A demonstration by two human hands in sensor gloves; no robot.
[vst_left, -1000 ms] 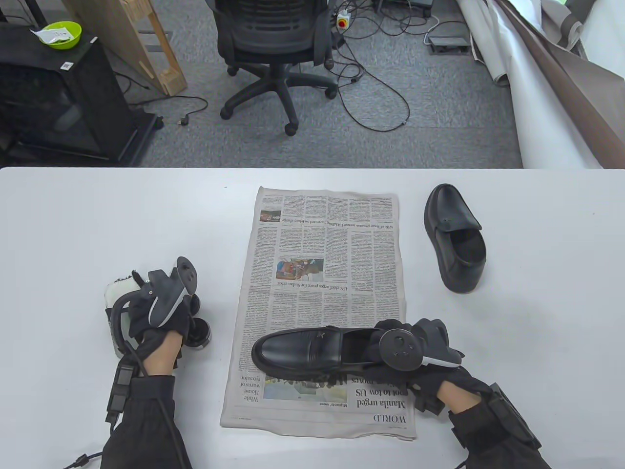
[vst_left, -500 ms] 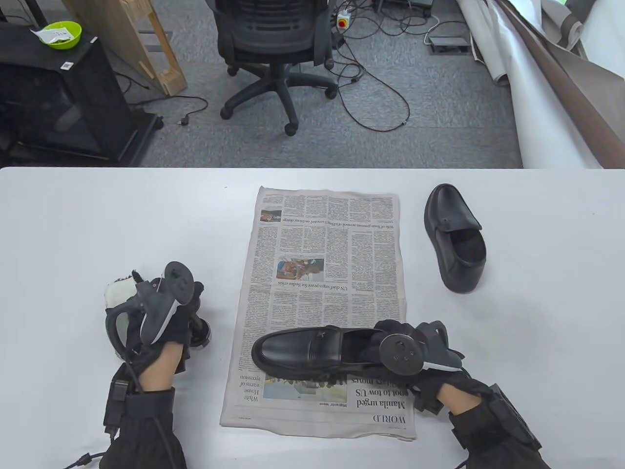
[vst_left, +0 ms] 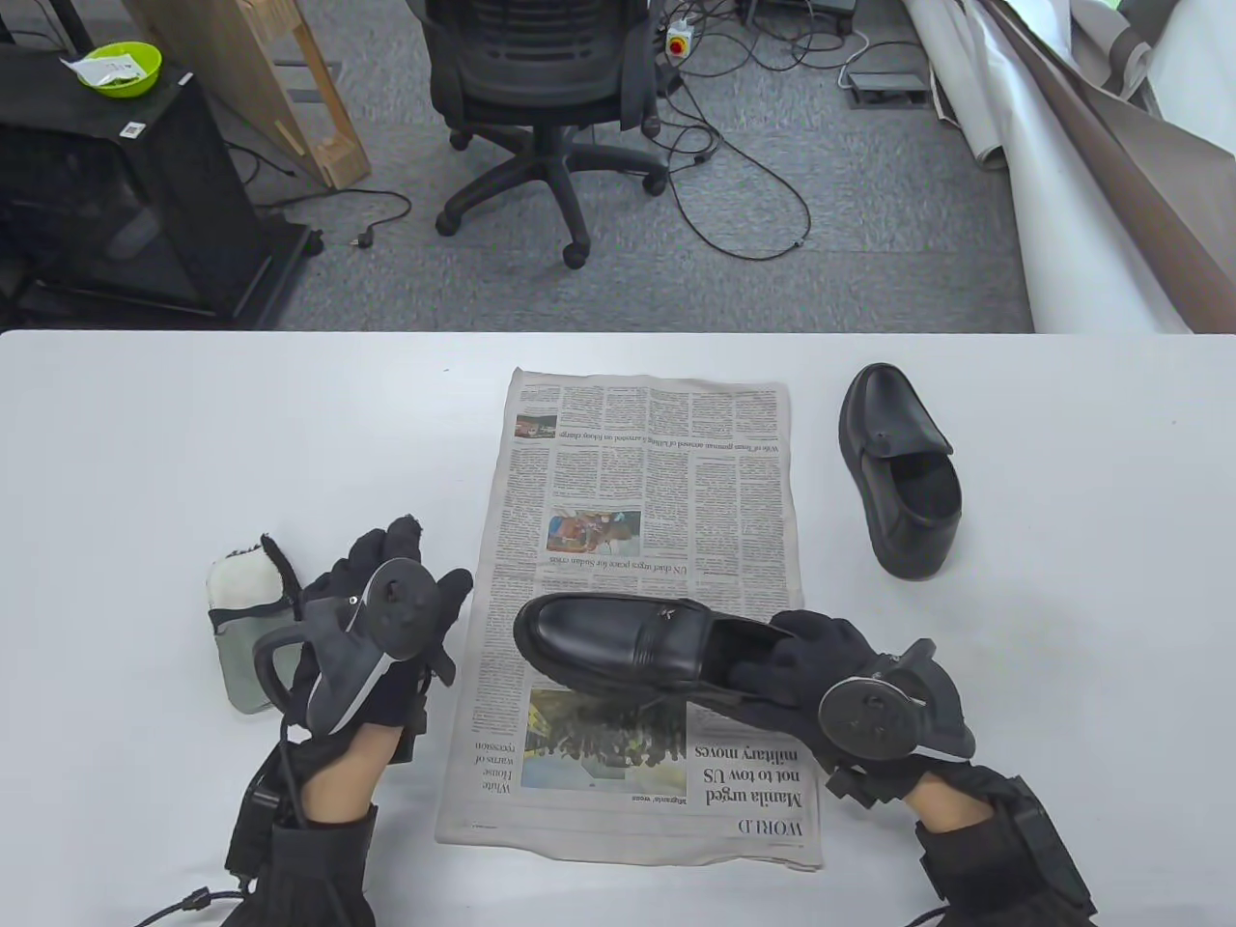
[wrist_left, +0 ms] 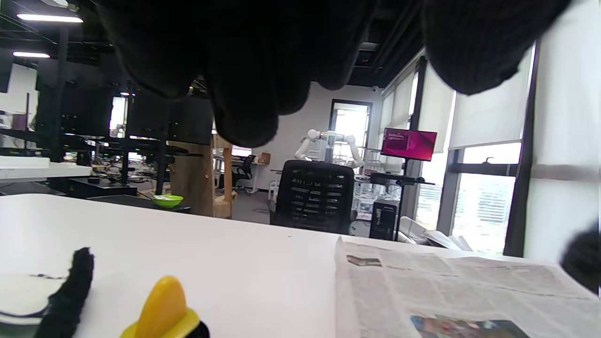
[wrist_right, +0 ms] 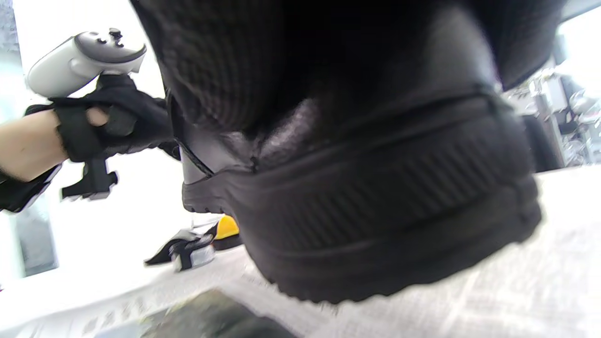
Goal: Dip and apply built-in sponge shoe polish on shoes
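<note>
My right hand [vst_left: 821,666] grips the heel end of a black loafer [vst_left: 618,642] and holds it tilted above the newspaper [vst_left: 637,463], toe pointing left. The right wrist view is filled by the loafer's heel and sole [wrist_right: 375,211]. My left hand [vst_left: 406,570] hovers just left of the toe with fingers spread and nothing in it. The shoe polish is hidden under that hand in the table view. Its yellow top shows low in the left wrist view [wrist_left: 164,305] and under the shoe in the right wrist view [wrist_right: 227,229]. A second black loafer [vst_left: 898,473] lies at the right.
A white cloth mitt with a black fuzzy edge [vst_left: 241,603] lies left of my left hand. The white table [vst_left: 193,435] ends at its far edge, with an office chair [vst_left: 541,87] and cables on the floor beyond.
My right hand has lifted the loafer off the newspaper and turned its toe up and away. My left hand let go of the polish, rose and spread its fingers toward the shoe.
</note>
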